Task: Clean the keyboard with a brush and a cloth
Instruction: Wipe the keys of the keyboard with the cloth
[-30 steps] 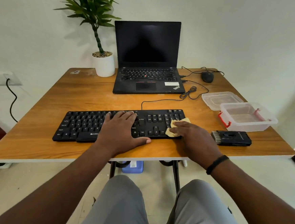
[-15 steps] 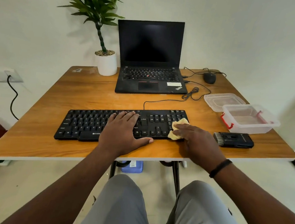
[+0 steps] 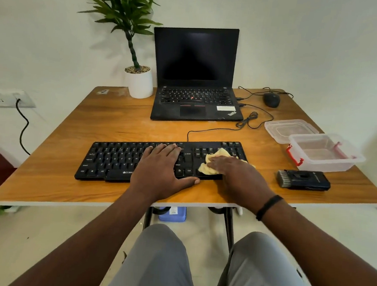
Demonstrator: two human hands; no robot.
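A black wired keyboard (image 3: 114, 157) lies across the front of the wooden table (image 3: 128, 120). My left hand (image 3: 160, 170) rests flat on its middle keys, thumb along the front edge. My right hand (image 3: 239, 176) lies on a crumpled yellow cloth (image 3: 217, 154) and presses it with fairly straight fingers onto the keys at the keyboard's right end. A black cleaning brush (image 3: 304, 180) lies on the table to the right of the keyboard, bristles pointing left, with neither hand touching it.
Behind the keyboard stands an open black laptop (image 3: 195, 75), with a potted plant (image 3: 138, 80) to its left and a mouse (image 3: 271, 99) to its right. A clear plastic box (image 3: 324, 153) and its lid (image 3: 290, 128) sit at the right. Cables (image 3: 248, 120) cross the table.
My right hand has slid the cloth a little left, further onto the keys at the keyboard's right end. The left hand has stayed in place.
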